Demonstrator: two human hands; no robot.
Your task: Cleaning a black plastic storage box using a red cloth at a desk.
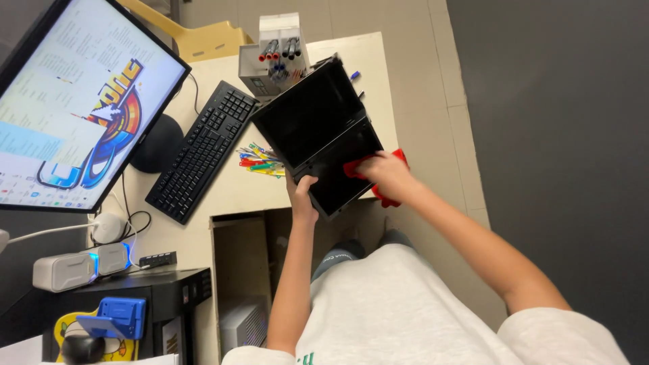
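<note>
Head view, rotated. The person holds a black two-compartment organizer box tipped up over the front edge of a beige desk, open side facing the camera.

Left hand clamps the box's near rim: fingers curl over the lower edge, thumb on the outer side. Firm grip on the box.

Right hand presses a red cloth against the near compartment's right side wall. Fingers are bunched on the cloth, which shows on both sides of the hand (one bit inside the box, the rest outside by the wall).

Both compartments look empty and dark; the divider runs across the middle.

Around it on the desk:
- loose pile of coloured pens and markers, just left of the box, partly behind it
- grey-white pen holder with markers standing in it, just beyond the box's far corner
- black keyboard further left, angled
- monitor, lit, on a round black base
- small white speaker with a blue glow, near the monitor's lower edge

Below the desk edge sits a grey computer tower. The person wears a white T-shirt.
</note>
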